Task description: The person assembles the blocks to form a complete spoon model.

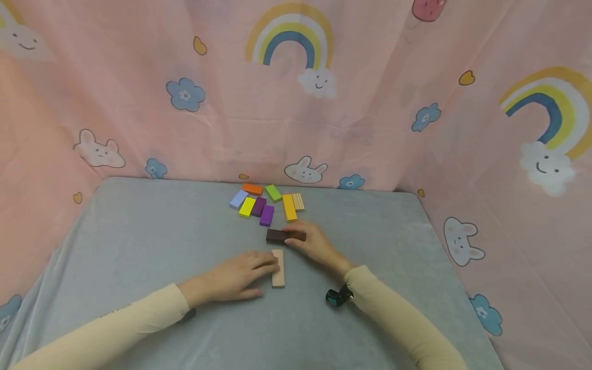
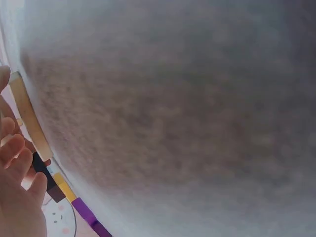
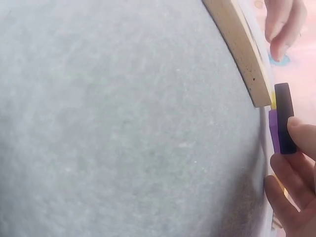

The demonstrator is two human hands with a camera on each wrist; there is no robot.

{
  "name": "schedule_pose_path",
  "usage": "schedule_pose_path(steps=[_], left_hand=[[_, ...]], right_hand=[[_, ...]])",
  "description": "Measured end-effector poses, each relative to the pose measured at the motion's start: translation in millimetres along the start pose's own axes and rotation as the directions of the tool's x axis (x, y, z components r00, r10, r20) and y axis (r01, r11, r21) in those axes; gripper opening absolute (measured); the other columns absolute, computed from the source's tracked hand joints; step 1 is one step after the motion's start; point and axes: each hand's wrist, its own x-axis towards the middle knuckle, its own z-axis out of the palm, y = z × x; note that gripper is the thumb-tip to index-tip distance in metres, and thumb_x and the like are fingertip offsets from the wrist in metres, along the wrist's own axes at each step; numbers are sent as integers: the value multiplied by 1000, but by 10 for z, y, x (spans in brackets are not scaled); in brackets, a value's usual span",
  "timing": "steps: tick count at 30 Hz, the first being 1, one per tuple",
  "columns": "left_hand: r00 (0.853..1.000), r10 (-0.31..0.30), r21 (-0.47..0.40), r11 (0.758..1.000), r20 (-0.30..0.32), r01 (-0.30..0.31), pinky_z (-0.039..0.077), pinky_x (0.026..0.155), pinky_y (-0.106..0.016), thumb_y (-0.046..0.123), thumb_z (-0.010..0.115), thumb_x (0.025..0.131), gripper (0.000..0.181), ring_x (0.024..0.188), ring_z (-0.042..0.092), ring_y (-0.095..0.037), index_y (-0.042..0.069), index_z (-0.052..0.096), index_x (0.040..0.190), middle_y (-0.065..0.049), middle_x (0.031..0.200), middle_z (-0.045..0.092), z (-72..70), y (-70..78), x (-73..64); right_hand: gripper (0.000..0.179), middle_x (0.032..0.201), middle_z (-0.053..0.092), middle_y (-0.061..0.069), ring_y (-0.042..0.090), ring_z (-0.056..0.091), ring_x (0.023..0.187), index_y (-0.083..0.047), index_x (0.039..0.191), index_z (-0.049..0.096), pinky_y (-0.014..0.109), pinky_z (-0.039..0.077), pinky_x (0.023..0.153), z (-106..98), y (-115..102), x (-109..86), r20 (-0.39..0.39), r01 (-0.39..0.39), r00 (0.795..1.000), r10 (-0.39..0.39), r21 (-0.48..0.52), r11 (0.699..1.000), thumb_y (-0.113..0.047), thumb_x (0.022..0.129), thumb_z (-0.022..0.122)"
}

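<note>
Between thumb and fingers, my right hand (image 1: pixel 316 245) pinches a dark brown wooden block (image 1: pixel 276 236), which lies crosswise in the middle of the table. The right wrist view shows the thumb on the near face of that dark block (image 3: pixel 284 116) and fingers at its end. Closer to me, a plain pale wooden block (image 1: pixel 278 279) lies lengthwise on the cloth. My left hand (image 1: pixel 231 277) reaches in from the left with loosely bent fingers, their tips over the pale block's left side; whether they touch it I cannot tell.
Behind the hands lie several coloured blocks: orange (image 1: pixel 252 189), green (image 1: pixel 273 193), light blue (image 1: pixel 239 199), yellow (image 1: pixel 247 207), dark purple (image 1: pixel 259 206), purple (image 1: pixel 266 216), amber (image 1: pixel 289 207) and striped (image 1: pixel 299 202). Grey cloth (image 1: pixel 139 231) covers the table; a pink patterned curtain (image 1: pixel 222 133) hangs around it.
</note>
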Motion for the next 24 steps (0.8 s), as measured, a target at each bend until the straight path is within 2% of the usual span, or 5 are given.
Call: schedule_pose_path(steps=[5,11,18,24], left_hand=[[998,20,28,999,52,-21,42,115,-40,50,56,97,63,140,47,-20,17,44,149,-2,155,44,28,-5,-17],[998,37,58,998,47,-40,44,113,-40,50,56,97,61,138,49,-20,16,47,147,-2,153,47,37,-7,-11],[998,36,27,999,42,-37,41,116,-42,49,57,97,55,140,46,-21,17,53,141,-2,148,52,38,9,26],[997,17,31,999,73,-19,41,117,-40,50,56,97,54,140,48,-20,18,53,141,-2,149,51,20,25,47]], right_hand=[[34,126,67,3,20,61,121,-14,123,69,44,47,109,13,13,-6,27,-8,1000,8,-14,1000,-22,91,72],[35,125,67,2,19,61,120,-13,125,68,44,47,109,32,25,-11,56,4,998,-3,-15,1000,-23,92,70],[34,123,68,2,18,62,118,-14,124,68,45,48,107,47,8,-38,50,-2,999,3,-24,1000,-21,91,71],[34,123,69,1,17,63,117,-14,123,69,44,49,106,58,18,-56,42,2,999,-1,-42,999,-22,90,72]])
